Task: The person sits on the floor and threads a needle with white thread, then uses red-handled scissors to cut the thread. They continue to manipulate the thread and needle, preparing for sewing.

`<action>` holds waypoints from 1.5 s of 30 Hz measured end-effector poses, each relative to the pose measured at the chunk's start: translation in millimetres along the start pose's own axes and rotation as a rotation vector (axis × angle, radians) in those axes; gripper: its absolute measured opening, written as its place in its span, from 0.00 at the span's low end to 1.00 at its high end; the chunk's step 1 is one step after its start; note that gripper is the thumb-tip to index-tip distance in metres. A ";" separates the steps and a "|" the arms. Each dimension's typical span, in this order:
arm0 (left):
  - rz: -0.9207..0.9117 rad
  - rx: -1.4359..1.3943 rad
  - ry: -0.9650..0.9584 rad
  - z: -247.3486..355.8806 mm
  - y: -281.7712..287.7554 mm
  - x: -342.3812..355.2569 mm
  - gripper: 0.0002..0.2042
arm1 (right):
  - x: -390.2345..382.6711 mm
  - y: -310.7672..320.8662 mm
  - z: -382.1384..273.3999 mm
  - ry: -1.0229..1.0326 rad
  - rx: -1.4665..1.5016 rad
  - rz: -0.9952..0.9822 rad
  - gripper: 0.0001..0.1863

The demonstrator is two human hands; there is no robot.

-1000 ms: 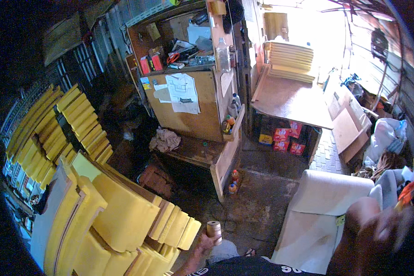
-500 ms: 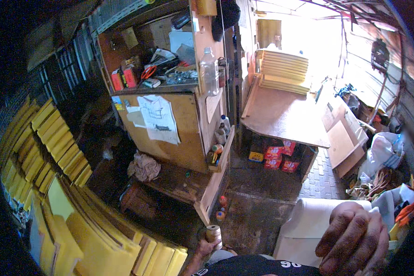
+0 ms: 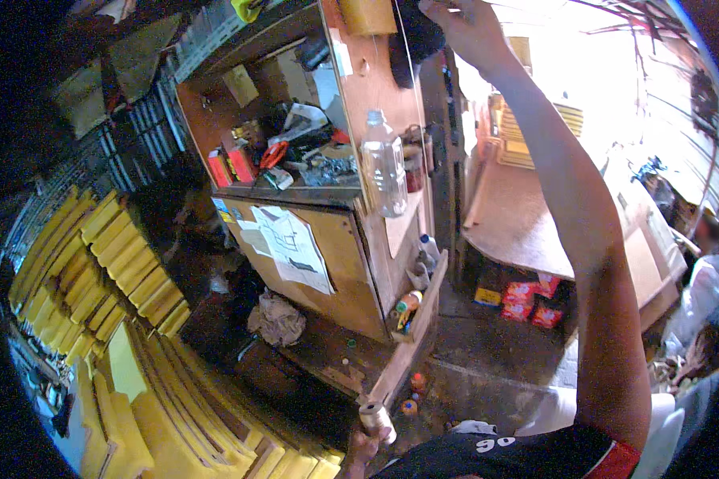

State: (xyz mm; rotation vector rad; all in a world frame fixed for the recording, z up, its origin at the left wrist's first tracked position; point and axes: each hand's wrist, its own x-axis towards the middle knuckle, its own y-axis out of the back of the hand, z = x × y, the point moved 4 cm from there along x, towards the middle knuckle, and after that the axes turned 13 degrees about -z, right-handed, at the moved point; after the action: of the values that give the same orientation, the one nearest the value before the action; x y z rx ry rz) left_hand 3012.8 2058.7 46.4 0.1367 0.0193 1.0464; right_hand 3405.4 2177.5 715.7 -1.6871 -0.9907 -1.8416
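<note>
Low at the bottom centre, my left hand (image 3: 363,447) grips a cream spool (image 3: 377,423). My right hand (image 3: 475,36) is raised to the top of the view, arm stretched upward, fingers pinched on something too small to make out. It is beside a dark hanging item (image 3: 413,56) at the edge of a wooden cabinet (image 3: 351,76). A clear plastic bottle (image 3: 383,168) is fixed or standing on that cabinet's side, below my right hand.
Yellow foam-covered panels (image 3: 120,247) are stacked at left. The cabinet holds scissors (image 3: 273,153) and clutter, with papers (image 3: 291,247) on its lower board. A wooden table (image 3: 519,223) stands behind, red packs (image 3: 519,299) underneath. Leaning boards (image 3: 647,263) and bags (image 3: 695,303) line the right.
My right hand has risen from the lower right to the top centre, beside the cabinet's upper edge. The view has shifted. The spool is still in my left hand.
</note>
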 end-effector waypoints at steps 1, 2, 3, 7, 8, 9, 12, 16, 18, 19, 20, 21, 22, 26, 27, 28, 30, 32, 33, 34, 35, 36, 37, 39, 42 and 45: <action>0.053 0.006 0.002 2.2 -1.6 -5.4 0.31 | 17.0 -7.7 38.2 0.030 -0.179 0.005 0.11; 0.097 -0.080 0.053 -9.2 -5.4 -7.0 0.32 | 33.2 -10.1 62.1 0.061 -0.367 0.014 0.11; 0.149 -0.167 0.104 -26.2 -6.5 -13.4 0.33 | 47.2 -19.5 84.2 -0.043 -0.361 0.034 0.11; 0.289 -0.320 0.221 -21.8 -27.6 -21.9 0.33 | 57.1 -62.7 120.8 -0.334 0.069 0.013 0.10; 0.310 -0.315 0.220 -20.0 -29.8 -21.0 0.33 | 56.4 -67.1 122.5 -0.372 0.273 -0.004 0.10; 0.328 -0.309 0.219 -19.1 -32.3 -19.1 0.32 | 58.9 -69.8 127.3 -0.326 0.239 0.023 0.09; 0.360 -0.263 0.189 -33.5 -39.6 -15.4 0.30 | 61.4 -73.0 134.7 -0.202 0.160 0.149 0.08; 0.381 -0.124 0.208 -24.3 -50.0 -6.1 0.27 | 71.3 -84.1 161.2 -0.317 0.468 0.003 0.06; 0.429 -0.281 0.211 -12.4 -61.1 -16.7 0.26 | 63.6 -105.8 146.8 -0.371 0.502 0.009 0.05; 0.464 -0.268 0.237 -4.9 -64.8 -23.4 0.26 | 56.3 -112.4 140.8 -0.390 0.507 -0.017 0.04; 0.421 -0.261 0.203 4.3 -68.2 4.8 0.26 | 77.9 -75.8 139.9 -0.193 0.279 0.040 0.04; 0.421 -0.251 0.206 10.5 -71.5 13.6 0.26 | 87.9 -68.6 149.1 -0.025 0.096 0.082 0.04; 0.412 -0.297 0.228 12.8 -75.6 24.9 0.26 | 97.4 -60.9 157.7 0.144 -0.093 0.123 0.04; 0.426 -0.359 0.327 -30.5 -72.5 -3.8 0.25 | 87.8 -95.1 170.6 0.162 0.100 0.193 0.04; 0.370 -0.352 0.304 -38.5 -70.8 6.4 0.25 | 92.3 -81.7 156.4 0.058 0.023 0.190 0.04; 0.365 -0.361 0.272 -46.3 -69.8 14.1 0.25 | 94.5 -67.8 140.5 -0.046 -0.053 0.191 0.03; 0.423 -0.385 0.274 -30.6 -78.1 1.5 0.25 | 72.6 -86.2 132.0 0.001 -0.057 0.321 0.03; 0.494 -0.291 0.307 -40.7 -73.8 -21.7 0.26 | 63.6 -94.0 117.7 -0.025 -0.032 0.342 0.04; 0.520 -0.245 0.323 -40.2 -73.9 -28.0 0.26 | 61.9 -92.1 115.0 -0.074 -0.013 0.291 0.04; 0.585 -0.312 0.293 -38.6 -77.6 -38.5 0.25 | 58.2 -97.5 113.7 -0.128 0.009 0.239 0.04; 0.565 -0.383 0.210 -28.8 -79.6 -6.3 0.24 | 75.5 -58.9 109.3 0.118 -0.145 0.523 0.05; 0.613 -0.450 0.177 -22.7 -83.1 -7.3 0.23 | 75.6 -54.7 109.0 0.136 -0.152 0.565 0.06; 0.590 -0.399 0.219 -32.3 -80.4 -7.3 0.24 | 80.1 -42.9 109.8 0.153 -0.165 0.606 0.06; 0.508 -0.271 0.315 -52.0 -64.8 -8.0 0.26 | 80.3 -11.2 108.0 0.195 -0.081 0.624 0.06; 0.542 -0.412 0.301 -31.3 -70.6 1.0 0.28 | 46.9 9.1 82.5 0.246 0.044 0.575 0.08; 0.571 -0.403 0.277 -70.3 -50.5 -35.0 0.28 | -45.8 3.8 55.9 0.159 0.407 0.366 0.05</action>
State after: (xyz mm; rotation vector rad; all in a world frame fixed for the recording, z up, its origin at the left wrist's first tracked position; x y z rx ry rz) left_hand 3033.0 2010.9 -31.2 -0.3918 0.0206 1.6100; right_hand 3451.7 2210.9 671.3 -1.3477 -0.8531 -1.4000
